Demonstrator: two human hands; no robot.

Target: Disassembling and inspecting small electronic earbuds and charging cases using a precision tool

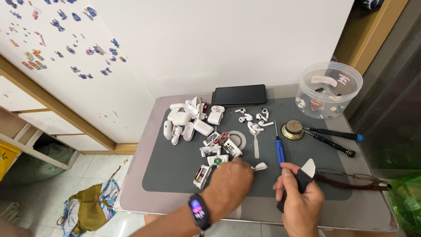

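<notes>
The left hand, a band on its wrist, lies knuckles-up on the grey mat near the front edge of the surface. Its fingers curl down over something small; what they hold is hidden, so whether they grip cannot be told. A white shell piece lies just beside its fingertips, toward the right hand.

The right hand is at the front edge too, its fingers wrapped tight around a black pry tool whose white blade points up and away from the person. A blue screwdriver lies on the mat just beyond this hand, tip toward the back edge.

Opened cases with boards showing lie just beyond the left hand, one more case to its left. A heap of white cases sits toward the back left corner of the mat, loose earbuds at the middle back. A dark phone lies along the back edge. A clear tub stands in the back right corner; a round brass part and two black screwdrivers lie before it. Glasses rest at the right edge
</notes>
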